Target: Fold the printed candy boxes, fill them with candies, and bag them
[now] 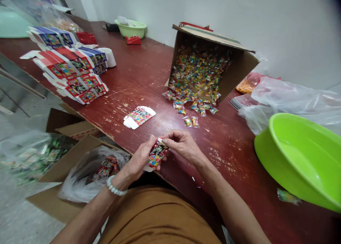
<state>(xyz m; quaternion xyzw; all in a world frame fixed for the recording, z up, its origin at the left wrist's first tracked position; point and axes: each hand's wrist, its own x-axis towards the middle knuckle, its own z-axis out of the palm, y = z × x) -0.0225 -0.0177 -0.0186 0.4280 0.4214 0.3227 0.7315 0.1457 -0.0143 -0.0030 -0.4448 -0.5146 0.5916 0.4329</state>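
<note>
My left hand (138, 160) grips a small red printed carton (157, 154) from below, just over the near edge of the dark red table (138, 73). My right hand (182, 144) pinches the carton's white top flap with fingers closed. A short stack of flat unfolded cartons (139, 116) lies on the table just beyond my hands. Two small candy packets (191, 121) lie loose to the right of it. A cardboard box (213, 59) tipped on its side spills many more candy packets (195, 78) toward me.
A lime green basin (301, 158) sits at the right, with clear plastic bags (287, 98) behind it. Piles of flat red and blue cartons (71, 69) cover the left of the table. A floor box (87, 173) holds a bag of cartons. A green bowl (131, 27) stands far back.
</note>
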